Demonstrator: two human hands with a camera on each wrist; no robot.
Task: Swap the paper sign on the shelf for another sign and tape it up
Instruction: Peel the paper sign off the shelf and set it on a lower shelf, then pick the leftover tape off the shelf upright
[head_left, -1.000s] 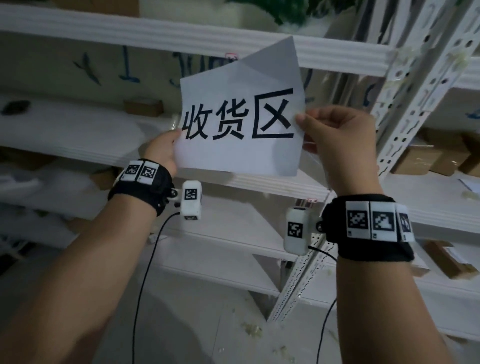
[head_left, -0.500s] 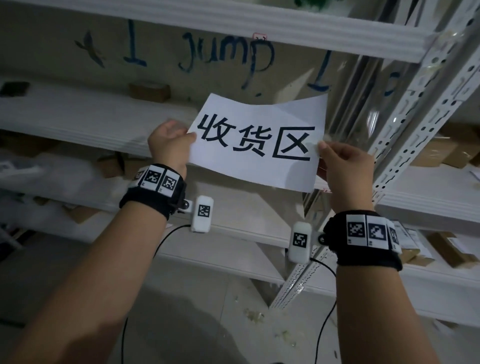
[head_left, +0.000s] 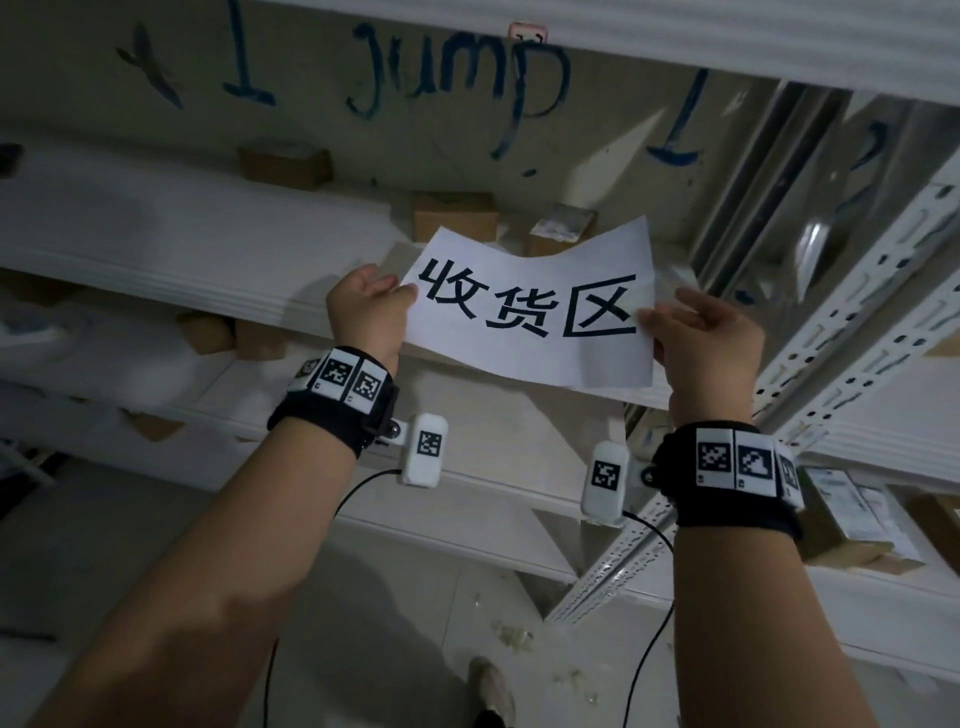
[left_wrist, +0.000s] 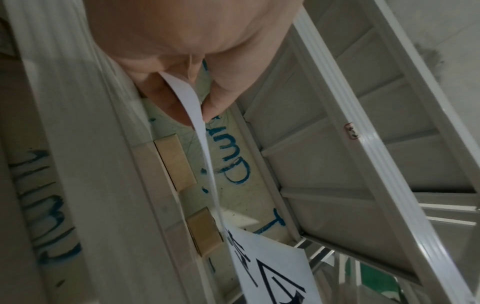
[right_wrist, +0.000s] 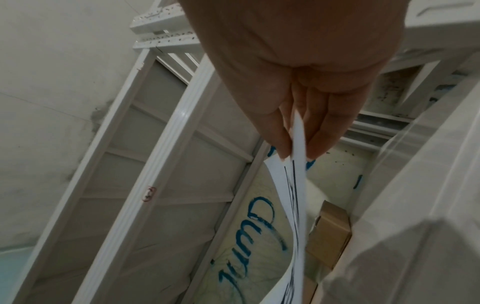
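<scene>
Paper sign (head_left: 540, 317) is pinched at both side edges (left hand (head_left: 366, 312), right hand (head_left: 706, 348)) before the shelf (head_left: 156, 249).

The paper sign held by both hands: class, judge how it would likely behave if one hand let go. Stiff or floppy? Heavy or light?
Probably floppy: the paper sign already bows along its top edge between the left hand and right hand. Likely very light, since fingertip pinches at its two side edges carry it. The freed side would probably droop or curl.

The paper sign (head_left: 540, 317) hides both hands' fingers behind it
</scene>
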